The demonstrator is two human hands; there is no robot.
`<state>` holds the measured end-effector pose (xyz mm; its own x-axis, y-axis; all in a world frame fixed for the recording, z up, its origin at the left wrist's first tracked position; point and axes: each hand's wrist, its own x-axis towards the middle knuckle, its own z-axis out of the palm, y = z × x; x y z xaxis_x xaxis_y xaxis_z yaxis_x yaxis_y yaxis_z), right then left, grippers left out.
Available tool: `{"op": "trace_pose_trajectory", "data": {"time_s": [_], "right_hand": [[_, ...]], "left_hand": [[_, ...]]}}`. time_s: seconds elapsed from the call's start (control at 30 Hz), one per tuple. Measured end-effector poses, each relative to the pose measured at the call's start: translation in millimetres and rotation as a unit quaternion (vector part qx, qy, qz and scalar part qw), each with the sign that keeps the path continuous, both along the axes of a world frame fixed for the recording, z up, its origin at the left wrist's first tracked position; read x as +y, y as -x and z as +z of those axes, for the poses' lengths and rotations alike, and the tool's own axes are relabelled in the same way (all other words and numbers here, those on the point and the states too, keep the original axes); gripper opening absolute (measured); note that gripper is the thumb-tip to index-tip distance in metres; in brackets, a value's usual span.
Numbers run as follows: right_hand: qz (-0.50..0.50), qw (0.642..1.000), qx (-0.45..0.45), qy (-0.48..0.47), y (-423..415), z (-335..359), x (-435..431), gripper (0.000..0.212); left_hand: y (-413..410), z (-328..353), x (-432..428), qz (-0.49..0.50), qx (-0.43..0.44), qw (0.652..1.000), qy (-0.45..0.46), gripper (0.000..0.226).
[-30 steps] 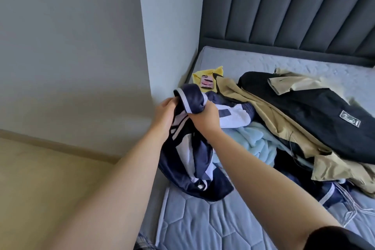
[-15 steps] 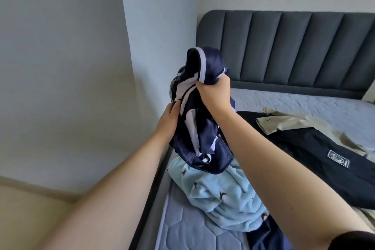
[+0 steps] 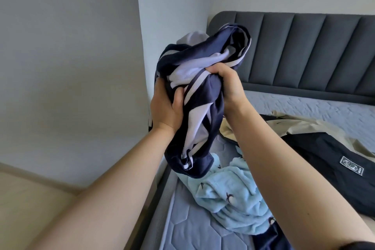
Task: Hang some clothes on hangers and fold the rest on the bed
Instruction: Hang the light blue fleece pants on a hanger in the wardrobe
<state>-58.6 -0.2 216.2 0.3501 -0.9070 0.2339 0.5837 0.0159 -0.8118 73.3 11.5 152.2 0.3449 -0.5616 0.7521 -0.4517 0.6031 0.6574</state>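
A pale grey wall (image 3: 71,67) fills the left of the frame. A dark grey padded headboard (image 3: 304,50) sits at upper right, and the bed's blue-grey quilted mattress (image 3: 192,229) runs along the bottom.

In the head view, a bunched navy satin garment with white panels and stripes (image 3: 205,111) is held up at centre frame, above the mattress edge. The left hand (image 3: 165,107) grips its side, thumb pressed into the fabric. The right hand (image 3: 228,84) has its grip closed round a gathered wad higher up. Lower right lie a light blue fleece garment with small dark prints (image 3: 233,195), a black garment with a sewn patch (image 3: 328,166) and a beige garment (image 3: 304,126).

The slick-looking cloth is twisted on itself, so shaking it out by the wrong edge could tangle it further, and its hanging end might snag the fleece.

Collar, sleeves and hem cannot be told apart. The left fingers are hidden behind the fabric, no hanger shows, and the pile is cut off at the right.
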Motion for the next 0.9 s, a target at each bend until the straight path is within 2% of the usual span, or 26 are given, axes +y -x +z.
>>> {"op": "trace_pose_trajectory", "data": {"time_s": [0.03,0.07,0.1,0.13,0.17,0.23,0.3,0.33,0.47,0.6,0.67,0.77,0.8,0.83,0.87,0.9], "right_hand": [[-0.006,1.000,-0.008,-0.014,1.8,-1.9,-4.5,0.016],[-0.058,0.998,0.012,-0.026,4.7,-4.7,-11.5,0.014],[-0.139,0.987,0.069,-0.045,9.1,-11.2,-19.9,0.011],[-0.222,0.960,0.159,-0.067,15.4,-22.7,-29.0,0.011],[-0.279,0.918,0.269,-0.083,23.5,-40.3,-37.8,0.017],[-0.285,0.826,0.478,-0.093,40.7,-90.1,-47.2,0.038],[-0.254,0.749,0.604,-0.098,56.0,-145.7,-40.9,0.058],[-0.250,0.723,0.638,-0.094,60.4,-167.6,-33.7,0.063],[-0.191,0.692,0.696,-0.005,49.0,-226.1,-9.8,0.071],[-0.110,0.619,0.771,0.105,27.6,-260.2,6.4,0.077],[-0.043,0.553,0.817,0.155,22.7,-274.7,10.0,0.093],[0.001,0.420,0.872,0.251,20.3,-291.6,16.3,0.110],[-0.003,0.389,0.881,0.270,20.0,-294.6,17.6,0.107],[-0.012,0.373,0.886,0.276,17.8,-296.5,18.5,0.098],[-0.018,0.372,0.888,0.271,15.2,-298.1,19.4,0.086],[-0.023,0.388,0.884,0.260,10.7,-298.9,20.0,0.068]], "left_hand": [[-0.3,-0.2,-1.4,0.012,-0.006,1.000,-0.008,0.054],[-1.6,-1.4,-4.6,0.012,-0.009,0.999,-0.043,0.049],[-4.6,-5.2,-9.4,-0.002,-0.011,0.994,-0.107,0.042],[-8.7,-12.3,-14.3,-0.034,-0.007,0.981,-0.190,0.032],[-13.7,-23.4,-19.0,-0.069,0.005,0.960,-0.273,0.021],[-23.6,-53.5,-20.8,-0.092,0.012,0.920,-0.381,0.005],[-28.7,-88.9,-15.1,-0.095,0.024,0.894,-0.437,0.019],[-29.1,-104.1,-10.3,-0.101,0.044,0.881,-0.460,0.021],[-29.9,-160.5,3.0,-0.080,0.114,0.847,-0.513,0.022],[-35.3,-205.0,14.0,-0.069,0.135,0.837,-0.526,0.014],[-40.3,-223.0,21.3,-0.078,0.136,0.833,-0.530,0.013],[-48.4,-247.3,37.7,-0.099,0.154,0.820,-0.542,0.045],[-50.6,-255.6,43.2,-0.104,0.167,0.817,-0.542,0.052],[-52.0,-263.5,47.9,-0.108,0.181,0.811,-0.545,0.057],[-52.6,-269.0,51.5,-0.113,0.194,0.805,-0.549,0.062],[-52.5,-271.4,53.0,-0.124,0.209,0.799,-0.549,0.066]]}}
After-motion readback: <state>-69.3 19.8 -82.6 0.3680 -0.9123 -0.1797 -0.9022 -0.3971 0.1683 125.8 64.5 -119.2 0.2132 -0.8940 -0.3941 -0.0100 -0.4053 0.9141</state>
